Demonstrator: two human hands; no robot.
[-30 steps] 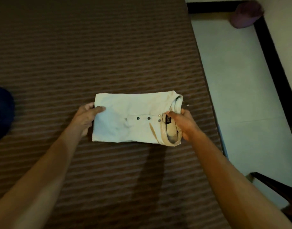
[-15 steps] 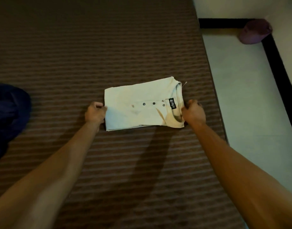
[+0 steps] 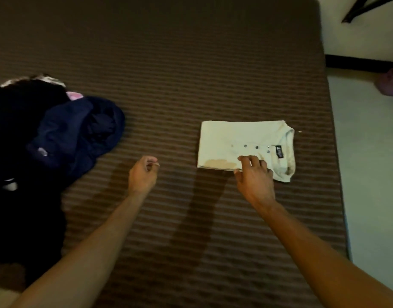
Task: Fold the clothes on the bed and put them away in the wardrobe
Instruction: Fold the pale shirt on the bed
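The folded cream shirt [image 3: 244,147] lies on the striped bed [image 3: 168,63]. The right hand [image 3: 254,176] rests relaxed fingers on its near edge; the left hand [image 3: 143,174] hangs loosely curled and empty, well apart, near a dark clothes pile [image 3: 57,134].

The room is dim, warm and brownish, and the picture is soft and grainy with little fine detail. The pale floor [image 3: 368,174] at 3 o'clock and the cream folded shirt [image 3: 240,138] are the brightest areas. Two long dark arm shadows fall on the striped brown bedcover [image 3: 191,63] toward 6 o'clock, so the light seems to come from overhead. The dark pile of clothes [image 3: 64,134] at 9 o'clock sinks into near-black with its folds lost. Wide-angle bending curves the bed's edge at 3 o'clock.
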